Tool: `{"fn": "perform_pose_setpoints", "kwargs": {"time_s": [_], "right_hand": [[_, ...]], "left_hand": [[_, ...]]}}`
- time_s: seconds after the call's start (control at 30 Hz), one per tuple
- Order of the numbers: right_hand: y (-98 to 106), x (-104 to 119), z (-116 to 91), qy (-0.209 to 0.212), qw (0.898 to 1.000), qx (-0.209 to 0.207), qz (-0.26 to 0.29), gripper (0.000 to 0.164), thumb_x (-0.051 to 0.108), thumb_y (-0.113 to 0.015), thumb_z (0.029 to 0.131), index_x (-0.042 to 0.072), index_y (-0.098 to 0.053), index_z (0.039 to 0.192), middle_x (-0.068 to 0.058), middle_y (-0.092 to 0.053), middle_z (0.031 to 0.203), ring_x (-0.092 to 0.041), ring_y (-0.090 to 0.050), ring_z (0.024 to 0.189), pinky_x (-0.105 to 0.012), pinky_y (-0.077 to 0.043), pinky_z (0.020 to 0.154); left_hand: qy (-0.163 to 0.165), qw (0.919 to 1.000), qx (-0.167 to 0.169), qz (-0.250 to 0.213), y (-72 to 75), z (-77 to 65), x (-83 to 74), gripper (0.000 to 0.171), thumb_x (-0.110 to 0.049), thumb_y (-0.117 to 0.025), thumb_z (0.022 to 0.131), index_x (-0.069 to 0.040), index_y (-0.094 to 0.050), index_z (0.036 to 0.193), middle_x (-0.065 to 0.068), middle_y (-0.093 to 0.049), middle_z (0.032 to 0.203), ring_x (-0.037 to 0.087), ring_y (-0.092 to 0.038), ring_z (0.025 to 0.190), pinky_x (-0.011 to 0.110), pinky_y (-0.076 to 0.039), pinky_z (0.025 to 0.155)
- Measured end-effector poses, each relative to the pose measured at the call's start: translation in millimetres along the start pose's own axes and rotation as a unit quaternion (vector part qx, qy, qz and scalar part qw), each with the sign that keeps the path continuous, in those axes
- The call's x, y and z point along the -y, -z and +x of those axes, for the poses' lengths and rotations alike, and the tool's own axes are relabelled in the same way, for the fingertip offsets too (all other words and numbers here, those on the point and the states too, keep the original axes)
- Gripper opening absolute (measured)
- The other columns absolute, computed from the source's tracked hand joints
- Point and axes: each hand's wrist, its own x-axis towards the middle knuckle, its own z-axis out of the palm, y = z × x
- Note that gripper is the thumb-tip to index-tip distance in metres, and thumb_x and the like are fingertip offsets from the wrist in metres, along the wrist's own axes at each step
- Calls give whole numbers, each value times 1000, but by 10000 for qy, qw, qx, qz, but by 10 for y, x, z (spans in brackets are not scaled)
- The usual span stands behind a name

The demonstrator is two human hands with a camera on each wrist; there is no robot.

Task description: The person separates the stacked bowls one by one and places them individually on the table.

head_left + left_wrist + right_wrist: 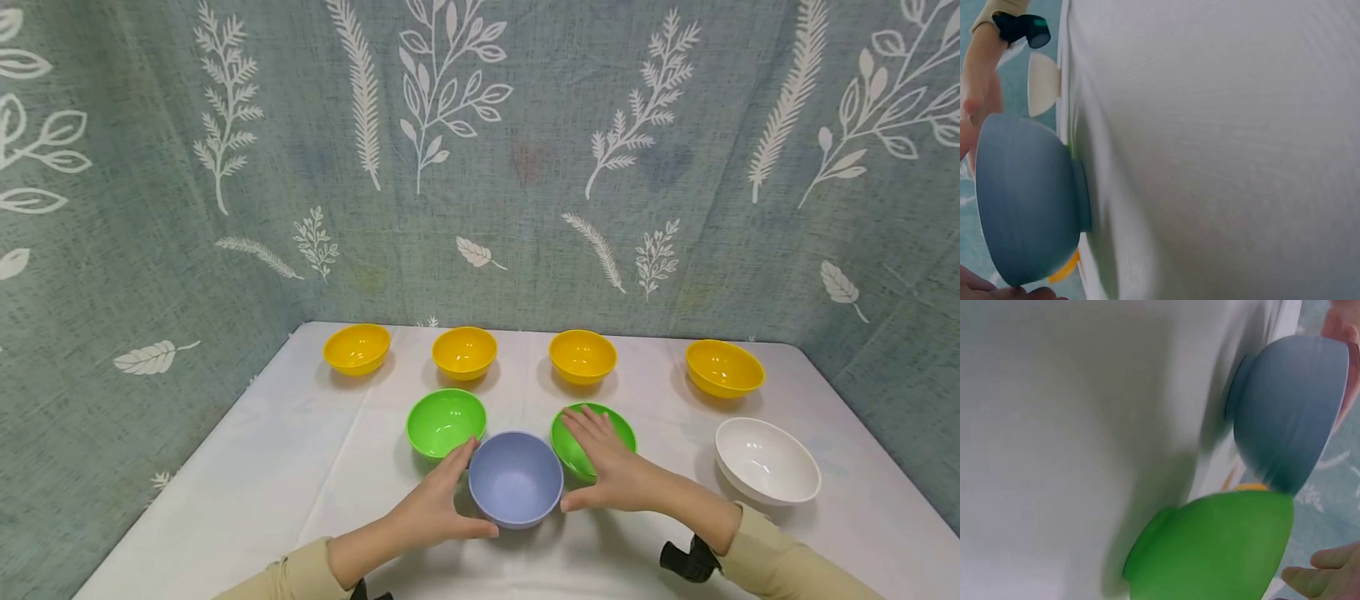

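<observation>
A lavender-blue bowl (pixel 516 479) stands upright at the front middle, between two green bowls. My left hand (pixel 431 508) is at its left side, fingers extended toward the far rim and thumb spread along the front. In the left wrist view, fingertips (pixel 1019 292) lie right at the edge of the blue bowl (pixel 1029 200). My right hand (pixel 618 471) reaches over the right green bowl (pixel 594 440) with straight fingers, partly covering it; its thumb points toward the blue bowl. The left green bowl (pixel 446 423) sits just behind my left fingertips.
Along the back stand yellow bowls: far left (pixel 357 349), centre left (pixel 464 352), centre right (pixel 582 357) and far right (pixel 724 368). A white bowl (pixel 767 461) is at the right. White cloth (pixel 300 467) covers the table, and a leaf-patterned curtain (pixel 525 167) hangs behind.
</observation>
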Motion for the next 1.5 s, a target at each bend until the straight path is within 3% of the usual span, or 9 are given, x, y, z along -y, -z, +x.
{"fn": "perform_pose_setpoints", "kwargs": {"time_s": [0.37,0.63,1.0,1.5], "right_hand": [[120,-107,-106,-145,9971,-542,-508,103,46,-76,65,-8,-28,138,-27,-25,144,-48,-12,132,-66,-5,103],[230,-224,-258,-602,9929,-776,-666,87,51,-63,78,-3,-31,139,-24,-21,147,-49,-8,133,-67,-3,103],[288,-410,-434,-1270,9813,-778,-1221,86,52,-61,79,-4,-32,138,-26,-21,146,-51,-10,131,-69,-5,101],[343,-528,-524,-1319,9775,-702,-1489,95,56,-63,75,-7,-31,138,-28,-19,146,-53,-9,131,-68,-5,102]], "left_hand": [[49,10000,64,38,-149,104,-73,125,-48,-82,58,0,-7,146,21,-9,151,35,-18,137,55,-27,104],[130,9997,-14,230,-194,153,-139,128,-48,-83,56,4,-6,145,24,-9,150,38,-21,135,54,-31,102],[174,9984,-2,543,-234,210,-197,126,-52,-81,57,4,-10,145,22,-10,150,38,-22,135,53,-36,99],[45,9962,-292,825,-209,216,-252,122,-47,-83,54,7,-17,142,24,-22,145,37,-35,127,52,-41,95]]}}
